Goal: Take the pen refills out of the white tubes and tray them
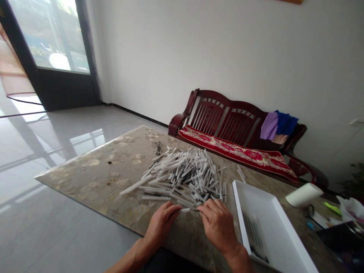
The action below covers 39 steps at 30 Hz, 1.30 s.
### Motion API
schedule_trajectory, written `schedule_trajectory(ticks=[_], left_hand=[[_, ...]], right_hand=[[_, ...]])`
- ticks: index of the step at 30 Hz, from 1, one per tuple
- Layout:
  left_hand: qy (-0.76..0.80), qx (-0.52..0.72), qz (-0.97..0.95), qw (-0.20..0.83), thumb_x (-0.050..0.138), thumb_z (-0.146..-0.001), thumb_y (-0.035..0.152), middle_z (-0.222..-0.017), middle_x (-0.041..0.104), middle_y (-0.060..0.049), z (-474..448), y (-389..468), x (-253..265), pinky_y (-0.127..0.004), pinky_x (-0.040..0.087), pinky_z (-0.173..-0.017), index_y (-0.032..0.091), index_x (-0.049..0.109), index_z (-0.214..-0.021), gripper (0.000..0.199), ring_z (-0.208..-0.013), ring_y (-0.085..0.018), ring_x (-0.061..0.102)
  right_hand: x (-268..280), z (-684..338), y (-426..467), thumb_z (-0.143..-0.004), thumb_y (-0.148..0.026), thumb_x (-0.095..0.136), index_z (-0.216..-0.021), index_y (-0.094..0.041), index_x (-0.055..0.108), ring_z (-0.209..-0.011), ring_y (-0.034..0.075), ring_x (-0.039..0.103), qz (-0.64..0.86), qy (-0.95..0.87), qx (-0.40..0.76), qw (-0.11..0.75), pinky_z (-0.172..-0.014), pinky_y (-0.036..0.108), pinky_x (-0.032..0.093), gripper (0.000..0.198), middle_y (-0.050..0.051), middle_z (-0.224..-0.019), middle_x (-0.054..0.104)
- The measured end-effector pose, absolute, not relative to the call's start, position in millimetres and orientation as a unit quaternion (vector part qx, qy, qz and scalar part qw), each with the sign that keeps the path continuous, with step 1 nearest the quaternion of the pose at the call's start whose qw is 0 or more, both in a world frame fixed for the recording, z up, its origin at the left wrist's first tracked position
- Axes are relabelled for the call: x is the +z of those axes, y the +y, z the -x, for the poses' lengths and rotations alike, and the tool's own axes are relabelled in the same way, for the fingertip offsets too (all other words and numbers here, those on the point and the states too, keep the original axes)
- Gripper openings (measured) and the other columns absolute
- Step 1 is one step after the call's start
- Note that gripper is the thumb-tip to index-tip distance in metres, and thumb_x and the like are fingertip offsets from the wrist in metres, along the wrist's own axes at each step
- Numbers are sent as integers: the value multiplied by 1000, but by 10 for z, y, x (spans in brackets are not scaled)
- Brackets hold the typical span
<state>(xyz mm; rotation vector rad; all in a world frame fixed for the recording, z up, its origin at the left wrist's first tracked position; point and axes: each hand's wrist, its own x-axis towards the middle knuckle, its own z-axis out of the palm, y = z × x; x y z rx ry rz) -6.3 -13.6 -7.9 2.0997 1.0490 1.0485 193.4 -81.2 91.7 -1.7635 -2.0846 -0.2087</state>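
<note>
My left hand (165, 214) is closed, its fingertips pinching a short white tube (185, 209) that points to the right. Facing it, my right hand (217, 218) pinches a thin dark piece (195, 210), its end close to the tube; whether the two touch I cannot tell. Just beyond both hands lies a loose pile of white tubes (167, 165) with dark thin sticks (184, 174) mixed among them. To the right of my right hand is a shallow white box (280, 223), with several dark-tipped slender pieces (255, 235) side by side along its left wall.
The patterned table (93, 178) extends to the left, with a small tangle of black ties (158, 148) behind the pile. A white roll (304, 194) and a dark container (345, 242) stand at the right. A red wooden bench (227, 117) is behind the table.
</note>
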Motion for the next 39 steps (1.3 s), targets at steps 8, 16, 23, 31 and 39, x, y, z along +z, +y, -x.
schedule_trajectory(ticks=[8, 16, 23, 31, 39], left_hand=[[348, 351, -848, 190, 54, -96, 25, -80, 68, -2, 97, -180, 14, -26, 52, -70, 25, 73, -97, 19, -76, -18, 65], [347, 356, -826, 266, 48, -99, 30, -81, 69, -3, 41, -240, 39, -23, 51, -69, 24, 73, -95, 26, -75, -17, 67], [327, 357, -810, 332, 46, -99, 29, -75, 65, -2, -35, -295, -8, -20, 49, -63, 21, 71, -81, 31, -68, -15, 63], [405, 401, -747, 343, 49, -93, 24, -86, 72, -3, 196, -143, -14, -24, 54, -72, 23, 70, -96, 21, -79, -18, 69], [433, 386, -753, 310, 49, -92, 25, -94, 75, -3, 282, -82, 16, -27, 55, -77, 25, 70, -98, 22, -87, -19, 71]], right_hand=[[895, -1824, -843, -83, -9, 63, -102, -28, 68, -87, 22, 55, 620, -761, -77, 173, -77, 33, 39, 28, 1, -90, 67], [772, -1685, -878, -84, -5, 43, -132, -25, 55, -117, 21, 57, 582, -743, 40, 328, -102, 36, 47, 53, 5, -126, 63], [574, -1378, -786, -97, -35, 44, -132, -26, 57, -130, 24, 52, 506, -581, 329, 546, -109, 42, 42, 38, 7, -136, 60], [390, -1719, -34, -92, -28, 50, -95, -19, 74, -88, 20, 68, 658, -601, 130, 436, -81, 32, 53, 26, 8, -93, 75], [253, -1567, 409, -91, -19, 56, -93, -27, 73, -74, 16, 64, 644, -731, 10, 225, -68, 25, 46, 19, 2, -80, 69]])
